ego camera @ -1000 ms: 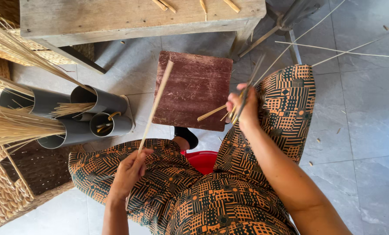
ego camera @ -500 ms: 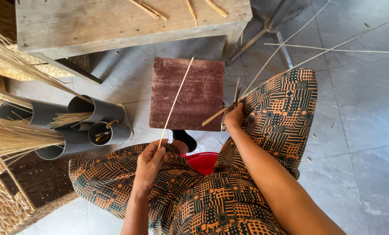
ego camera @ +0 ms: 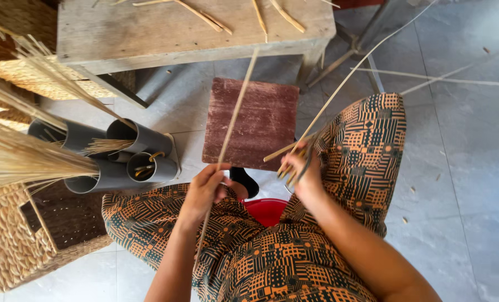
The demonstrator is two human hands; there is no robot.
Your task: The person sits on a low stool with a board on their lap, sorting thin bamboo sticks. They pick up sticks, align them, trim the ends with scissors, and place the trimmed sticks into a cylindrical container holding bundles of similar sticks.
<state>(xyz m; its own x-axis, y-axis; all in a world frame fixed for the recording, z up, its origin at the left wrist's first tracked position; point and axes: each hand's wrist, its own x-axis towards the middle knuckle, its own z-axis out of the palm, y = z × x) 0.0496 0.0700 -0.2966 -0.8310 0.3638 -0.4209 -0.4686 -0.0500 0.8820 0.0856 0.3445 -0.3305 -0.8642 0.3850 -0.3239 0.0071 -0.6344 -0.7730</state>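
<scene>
I see my left hand (ego camera: pixel 205 190) pinched shut on a long pale flat cane strip (ego camera: pixel 233 117) rising over the reddish-brown square board (ego camera: pixel 260 112); my right hand (ego camera: pixel 302 168) clasps several thin cane slivers (ego camera: pixel 283 151).

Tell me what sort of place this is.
Probably a basket-weaving workshop: grey pipes hold bundled reeds, a woven basket sits on the tiled floor, and the left hand and right hand grip thin cane strips.

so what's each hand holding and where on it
Left hand pinches a long thin cane strip partway along its length. Right hand grips several short strips near one end.
</scene>
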